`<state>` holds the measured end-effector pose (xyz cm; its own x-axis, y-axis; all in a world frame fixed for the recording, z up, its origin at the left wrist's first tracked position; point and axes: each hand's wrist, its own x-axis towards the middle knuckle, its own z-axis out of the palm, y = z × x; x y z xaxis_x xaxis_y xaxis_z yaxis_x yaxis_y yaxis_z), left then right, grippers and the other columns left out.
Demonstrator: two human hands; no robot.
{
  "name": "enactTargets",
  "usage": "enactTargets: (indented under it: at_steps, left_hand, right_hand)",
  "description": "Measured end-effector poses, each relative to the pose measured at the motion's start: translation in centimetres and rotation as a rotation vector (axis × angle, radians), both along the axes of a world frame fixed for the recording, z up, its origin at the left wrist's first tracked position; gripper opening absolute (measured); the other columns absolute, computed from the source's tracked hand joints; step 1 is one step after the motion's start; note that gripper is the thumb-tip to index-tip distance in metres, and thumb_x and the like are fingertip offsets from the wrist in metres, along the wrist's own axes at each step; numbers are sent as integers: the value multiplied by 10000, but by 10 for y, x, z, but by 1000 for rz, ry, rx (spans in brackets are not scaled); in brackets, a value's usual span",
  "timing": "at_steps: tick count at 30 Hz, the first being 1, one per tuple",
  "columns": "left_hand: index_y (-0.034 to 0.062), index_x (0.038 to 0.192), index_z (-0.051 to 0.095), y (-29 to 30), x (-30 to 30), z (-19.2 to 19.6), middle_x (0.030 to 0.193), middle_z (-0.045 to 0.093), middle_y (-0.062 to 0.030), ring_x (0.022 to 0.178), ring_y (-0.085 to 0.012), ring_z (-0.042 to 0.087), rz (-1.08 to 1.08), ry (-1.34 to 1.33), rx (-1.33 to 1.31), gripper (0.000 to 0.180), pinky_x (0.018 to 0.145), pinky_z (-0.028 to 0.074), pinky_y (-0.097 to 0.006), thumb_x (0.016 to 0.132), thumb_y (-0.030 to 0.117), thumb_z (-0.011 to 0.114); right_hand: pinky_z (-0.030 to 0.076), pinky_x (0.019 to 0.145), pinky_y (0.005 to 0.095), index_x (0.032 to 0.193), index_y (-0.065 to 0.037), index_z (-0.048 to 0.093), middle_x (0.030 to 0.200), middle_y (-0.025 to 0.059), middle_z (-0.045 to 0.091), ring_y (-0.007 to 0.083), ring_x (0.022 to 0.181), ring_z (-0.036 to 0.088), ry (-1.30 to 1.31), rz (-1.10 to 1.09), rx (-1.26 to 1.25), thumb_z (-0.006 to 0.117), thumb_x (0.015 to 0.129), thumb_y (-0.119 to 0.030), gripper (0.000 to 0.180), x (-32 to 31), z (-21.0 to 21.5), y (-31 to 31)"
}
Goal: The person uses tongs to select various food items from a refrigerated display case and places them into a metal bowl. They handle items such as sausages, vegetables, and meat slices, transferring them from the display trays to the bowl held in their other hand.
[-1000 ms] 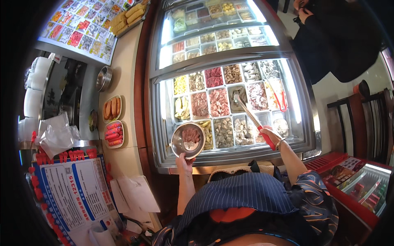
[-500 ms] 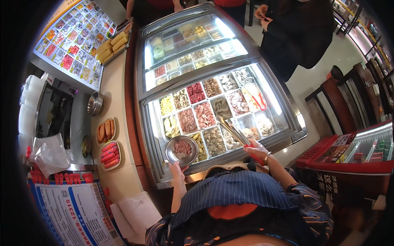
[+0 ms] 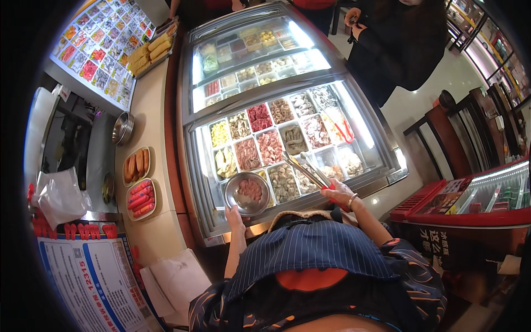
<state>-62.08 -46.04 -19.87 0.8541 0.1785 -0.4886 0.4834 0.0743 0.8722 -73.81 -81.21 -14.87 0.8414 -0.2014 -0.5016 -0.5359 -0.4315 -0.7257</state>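
Note:
My left hand [image 3: 236, 217] grips the rim of a round steel bowl [image 3: 230, 195] above the near left corner of the display case. Pieces of pink raw meat [image 3: 250, 190] lie in the bowl. In my right hand [image 3: 339, 193] is a pair of metal tongs [image 3: 307, 169] with red handles, their jaws apart and pointing over the trays. White bins below hold dark grey strips [image 3: 293, 138], sliced red meat [image 3: 269, 147] and pale shellfish-like pieces [image 3: 284, 184]. Another pair of red-handled tongs [image 3: 344, 131] rests at the right side of the case.
The counter at left carries a tray of red-wrapped sausages [image 3: 141, 197], a tray of brown sausages [image 3: 136, 165], stacked steel bowls [image 3: 122, 128] and yellow rolls [image 3: 160, 48]. A person in black [image 3: 402, 47] stands beyond the case. A red-topped freezer [image 3: 464, 217] is at right.
The view has shifted slightly. The bowl has tilted a little and its meat sits farther right in it. The tongs have moved slightly left, still in my right hand.

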Motion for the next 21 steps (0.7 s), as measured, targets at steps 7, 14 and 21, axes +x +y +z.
enactTargets:
  at_steps: [7,14,21]
  left_hand:
    - [54,1091,408,3,2,-7,758,538,-87,496,-206,541,60,30,-42,310,313,427,-285,815,195,413]
    - [53,1065,467,-3,1,2,789,573,-84,505,-182,553,115,-14,-14,385,288,398,-259,880,383,391]
    - [46,1043,476,2,3,-5,774,573,-90,479,-190,542,164,-17,-15,404,277,373,-261,873,404,399]
  right_hand:
    - [398,818,321,1125,-24,441,1019,183,562,263,967,533,50,63,-43,618,681,-460,648,3,-12,-5]
    - [393,849,348,1224,8,353,1107,238,510,316,1035,497,40,203,-47,650,637,-481,820,6,-9,-3]
    - [399,839,340,1222,39,340,1108,232,504,306,1014,503,49,177,9,665,636,-442,825,7,-3,0]
